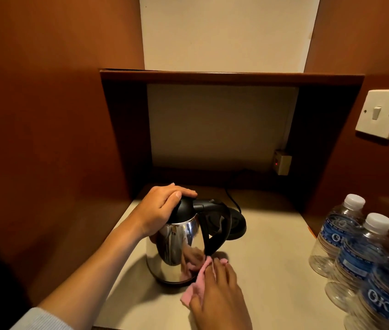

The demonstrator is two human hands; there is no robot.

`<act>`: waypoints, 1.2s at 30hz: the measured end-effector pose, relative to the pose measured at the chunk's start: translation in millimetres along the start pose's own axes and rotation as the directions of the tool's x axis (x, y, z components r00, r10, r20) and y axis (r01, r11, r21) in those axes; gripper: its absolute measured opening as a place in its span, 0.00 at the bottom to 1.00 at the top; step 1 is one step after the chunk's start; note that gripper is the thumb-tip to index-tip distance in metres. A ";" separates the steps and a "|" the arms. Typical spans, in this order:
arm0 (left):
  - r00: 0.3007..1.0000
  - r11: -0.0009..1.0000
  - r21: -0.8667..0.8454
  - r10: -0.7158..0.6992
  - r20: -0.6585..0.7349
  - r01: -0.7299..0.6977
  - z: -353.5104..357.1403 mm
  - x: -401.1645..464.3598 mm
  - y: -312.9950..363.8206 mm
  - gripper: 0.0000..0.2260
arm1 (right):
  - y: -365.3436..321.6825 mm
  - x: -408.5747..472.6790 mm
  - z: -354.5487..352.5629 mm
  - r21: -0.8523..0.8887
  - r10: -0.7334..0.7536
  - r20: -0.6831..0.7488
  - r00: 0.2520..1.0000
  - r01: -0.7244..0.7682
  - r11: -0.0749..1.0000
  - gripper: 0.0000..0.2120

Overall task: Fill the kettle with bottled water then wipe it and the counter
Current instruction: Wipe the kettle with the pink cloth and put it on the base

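A shiny steel kettle (172, 253) with a black lid and black handle stands on the pale counter (272, 258), off its base. My left hand (162, 208) rests flat on the kettle's lid, holding it down. My right hand (217, 289) presses a pink cloth (197, 284) against the kettle's lower right side, just under the handle. The cloth's tail trails onto the counter. Three water bottles (355, 253) with blue labels and white caps stand at the right edge.
The black kettle base (236, 222) sits behind the kettle, its cord running to a wall socket (282, 162) with a red light. A dark wooden shelf (231, 77) overhangs the alcove. A light switch (382, 113) is on the right wall.
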State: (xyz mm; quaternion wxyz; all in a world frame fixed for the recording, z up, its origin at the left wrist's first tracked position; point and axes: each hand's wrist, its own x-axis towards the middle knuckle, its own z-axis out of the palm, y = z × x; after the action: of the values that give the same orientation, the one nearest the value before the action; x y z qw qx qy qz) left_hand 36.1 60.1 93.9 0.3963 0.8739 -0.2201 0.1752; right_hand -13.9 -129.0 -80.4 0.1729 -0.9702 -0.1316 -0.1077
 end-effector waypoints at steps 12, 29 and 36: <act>0.682 0.795 -0.454 -0.591 -0.430 0.403 34.1 -55.0 -10.2 0.24 | 3.7 50.1 -108.4 0.712 0.247 -0.155 0.957 -0.065 0.699 0.18; 0.743 0.535 -0.822 -0.627 -0.233 0.194 35.6 8.2 -3.9 0.30 | 23.7 101.5 -127.2 0.823 0.307 -0.235 0.922 0.020 0.568 0.20; 0.779 0.463 -0.859 -0.612 -0.132 0.218 56.7 86.1 4.6 0.20 | 68.7 148.5 -160.9 0.750 0.352 -0.341 0.872 0.026 0.661 0.29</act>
State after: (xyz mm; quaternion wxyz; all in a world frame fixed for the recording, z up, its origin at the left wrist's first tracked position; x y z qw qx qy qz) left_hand 113.7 -7.4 102.7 0.8158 0.5605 0.0440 0.1358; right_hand 119.8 -217.4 83.9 0.5822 -0.7716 -0.0286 -0.2548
